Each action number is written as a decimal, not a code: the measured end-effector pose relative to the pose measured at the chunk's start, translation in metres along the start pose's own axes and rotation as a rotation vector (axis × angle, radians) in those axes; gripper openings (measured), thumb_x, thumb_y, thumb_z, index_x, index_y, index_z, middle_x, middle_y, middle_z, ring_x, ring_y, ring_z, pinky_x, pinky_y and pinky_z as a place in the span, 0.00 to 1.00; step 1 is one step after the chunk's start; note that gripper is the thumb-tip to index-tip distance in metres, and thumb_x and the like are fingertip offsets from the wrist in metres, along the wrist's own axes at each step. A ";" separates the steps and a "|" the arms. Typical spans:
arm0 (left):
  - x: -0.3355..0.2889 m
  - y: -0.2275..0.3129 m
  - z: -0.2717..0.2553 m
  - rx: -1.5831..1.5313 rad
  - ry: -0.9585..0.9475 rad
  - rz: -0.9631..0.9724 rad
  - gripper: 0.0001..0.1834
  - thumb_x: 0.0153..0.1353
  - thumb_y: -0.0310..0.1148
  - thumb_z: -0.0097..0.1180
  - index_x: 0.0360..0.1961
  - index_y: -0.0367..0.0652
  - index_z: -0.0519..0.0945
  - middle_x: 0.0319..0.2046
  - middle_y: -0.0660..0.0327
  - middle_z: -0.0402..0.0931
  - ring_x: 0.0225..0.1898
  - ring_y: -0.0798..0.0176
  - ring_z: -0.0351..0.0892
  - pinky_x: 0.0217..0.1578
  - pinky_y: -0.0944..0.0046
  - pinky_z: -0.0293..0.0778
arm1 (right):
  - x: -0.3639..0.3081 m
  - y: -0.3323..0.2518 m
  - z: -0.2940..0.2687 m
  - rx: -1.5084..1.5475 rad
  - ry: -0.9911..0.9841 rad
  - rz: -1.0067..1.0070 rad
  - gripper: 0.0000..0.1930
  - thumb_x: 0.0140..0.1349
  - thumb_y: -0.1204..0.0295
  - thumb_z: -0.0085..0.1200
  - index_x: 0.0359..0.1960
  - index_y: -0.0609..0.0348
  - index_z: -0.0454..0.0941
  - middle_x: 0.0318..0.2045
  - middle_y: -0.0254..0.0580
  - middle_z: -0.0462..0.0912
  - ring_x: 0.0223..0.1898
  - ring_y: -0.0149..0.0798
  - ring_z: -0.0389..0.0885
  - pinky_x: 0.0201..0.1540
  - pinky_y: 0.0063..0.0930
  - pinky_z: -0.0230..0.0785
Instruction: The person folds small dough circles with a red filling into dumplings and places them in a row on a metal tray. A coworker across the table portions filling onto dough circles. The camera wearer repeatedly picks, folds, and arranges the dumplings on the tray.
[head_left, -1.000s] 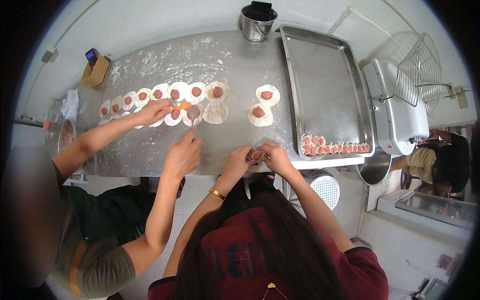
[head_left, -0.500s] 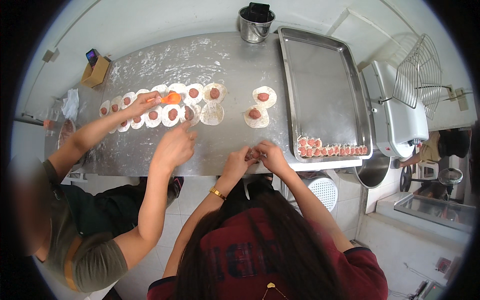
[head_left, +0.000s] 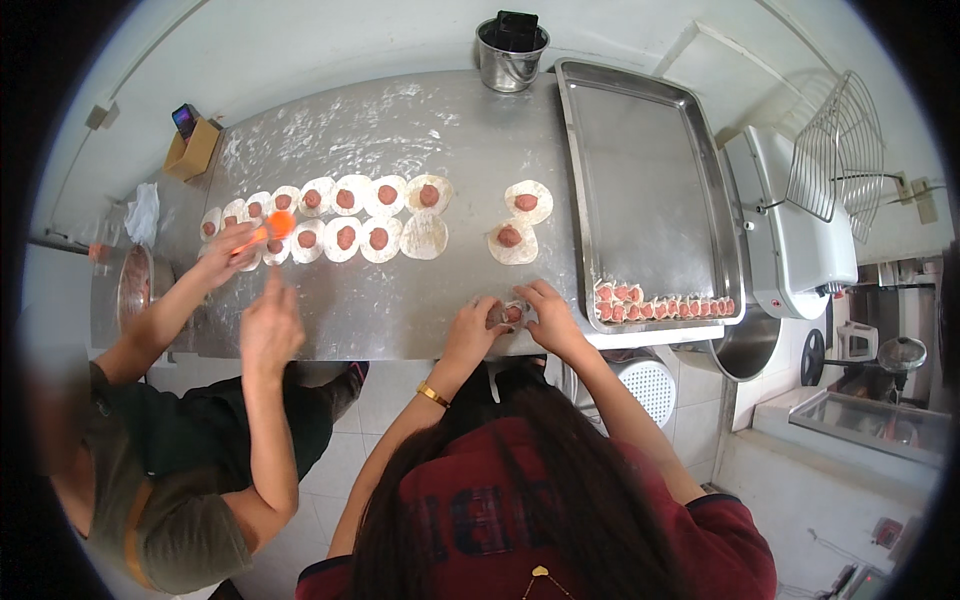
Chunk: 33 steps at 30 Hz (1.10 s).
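Note:
Near the front edge of the steel table, my left hand (head_left: 474,328) and my right hand (head_left: 553,321) are closed around a small open-topped dumpling (head_left: 513,314). Pink meat filling shows in its middle, with the pale wrapper gathered round it. Just beyond my hands lie two flat round wrappers, a nearer one (head_left: 514,246) and a farther one (head_left: 528,203), each topped with a ball of meat. To my right, a large metal tray (head_left: 650,110) holds rows of shaped dumplings (head_left: 660,306) along its near end.
At left a co-worker's hand (head_left: 228,256) holds an orange scoop (head_left: 278,226) over two rows of filled wrappers; their other hand (head_left: 270,325) is blurred. One wrapper (head_left: 424,236) is bare. A metal bucket (head_left: 508,70) stands behind; a white machine (head_left: 775,240) sits beyond the tray.
The co-worker's hands and orange scoop have moved left along the rows, uncovering more filled wrappers. My hands remain at the table edge, with my fingers slightly shifted around the dumpling.

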<state>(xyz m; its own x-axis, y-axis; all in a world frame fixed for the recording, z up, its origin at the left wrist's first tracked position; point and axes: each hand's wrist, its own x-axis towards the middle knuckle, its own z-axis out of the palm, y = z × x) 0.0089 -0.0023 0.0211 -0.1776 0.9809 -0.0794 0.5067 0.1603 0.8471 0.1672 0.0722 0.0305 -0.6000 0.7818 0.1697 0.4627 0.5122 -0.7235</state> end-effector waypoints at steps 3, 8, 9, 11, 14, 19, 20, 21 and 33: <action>0.001 -0.006 0.001 0.042 0.034 0.156 0.18 0.49 0.22 0.64 0.43 0.39 0.76 0.38 0.52 0.79 0.36 0.54 0.82 0.37 0.60 0.78 | -0.006 -0.004 0.002 -0.039 -0.044 0.117 0.15 0.44 0.83 0.56 0.38 0.62 0.79 0.34 0.51 0.77 0.38 0.59 0.77 0.40 0.44 0.71; 0.008 -0.010 0.003 -0.031 -0.019 0.143 0.16 0.50 0.21 0.62 0.42 0.38 0.76 0.37 0.53 0.80 0.35 0.53 0.82 0.37 0.60 0.78 | 0.002 0.000 0.006 0.030 -0.049 0.114 0.20 0.40 0.87 0.57 0.40 0.64 0.78 0.36 0.48 0.77 0.36 0.50 0.81 0.38 0.35 0.74; 0.009 -0.010 0.003 -0.046 -0.023 0.119 0.16 0.50 0.21 0.62 0.42 0.38 0.76 0.36 0.53 0.80 0.35 0.52 0.82 0.37 0.60 0.78 | 0.002 0.001 0.006 0.051 -0.033 0.115 0.20 0.40 0.88 0.56 0.39 0.64 0.78 0.36 0.48 0.77 0.36 0.49 0.81 0.38 0.35 0.74; 0.011 -0.009 0.004 -0.039 -0.020 0.096 0.15 0.50 0.21 0.62 0.41 0.38 0.76 0.35 0.52 0.80 0.35 0.52 0.82 0.36 0.59 0.78 | 0.002 0.004 0.005 0.048 -0.007 0.061 0.19 0.40 0.89 0.56 0.39 0.64 0.78 0.34 0.47 0.78 0.35 0.49 0.81 0.38 0.35 0.75; 0.011 -0.006 0.004 0.007 0.004 0.095 0.15 0.50 0.22 0.63 0.40 0.38 0.76 0.34 0.51 0.80 0.36 0.51 0.82 0.36 0.58 0.77 | 0.002 0.006 0.006 0.072 -0.021 0.064 0.20 0.40 0.89 0.55 0.39 0.64 0.78 0.35 0.46 0.78 0.35 0.49 0.81 0.38 0.34 0.75; 0.010 -0.002 0.006 -0.082 0.039 0.040 0.14 0.50 0.21 0.61 0.40 0.37 0.75 0.34 0.50 0.80 0.37 0.50 0.82 0.36 0.57 0.77 | 0.008 0.006 0.007 0.082 -0.062 0.004 0.22 0.40 0.89 0.55 0.41 0.62 0.78 0.36 0.46 0.77 0.36 0.47 0.81 0.38 0.34 0.75; 0.009 -0.002 0.006 -0.078 0.049 0.048 0.14 0.50 0.21 0.61 0.40 0.37 0.75 0.34 0.50 0.80 0.37 0.50 0.82 0.37 0.57 0.77 | 0.008 0.005 0.006 0.049 -0.054 -0.026 0.22 0.40 0.89 0.55 0.41 0.62 0.78 0.36 0.46 0.77 0.35 0.47 0.81 0.38 0.34 0.75; 0.009 -0.002 0.006 -0.090 0.058 0.053 0.14 0.50 0.21 0.61 0.39 0.37 0.75 0.34 0.50 0.80 0.37 0.50 0.82 0.37 0.57 0.77 | 0.008 0.005 0.004 0.024 -0.037 -0.060 0.22 0.40 0.89 0.55 0.41 0.62 0.78 0.36 0.46 0.77 0.35 0.47 0.81 0.38 0.34 0.75; 0.004 -0.006 0.014 -0.189 0.056 -0.098 0.16 0.52 0.19 0.60 0.43 0.36 0.76 0.35 0.53 0.81 0.38 0.57 0.83 0.40 0.63 0.77 | 0.005 0.006 0.006 0.003 -0.102 -0.013 0.14 0.49 0.83 0.52 0.38 0.57 0.76 0.37 0.47 0.74 0.42 0.55 0.75 0.43 0.44 0.70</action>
<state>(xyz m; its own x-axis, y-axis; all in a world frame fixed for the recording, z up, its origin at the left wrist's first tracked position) 0.0173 0.0026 0.0084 -0.2672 0.9532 -0.1413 0.3184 0.2258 0.9207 0.1631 0.0776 0.0229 -0.6692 0.7349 0.1101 0.4531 0.5209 -0.7234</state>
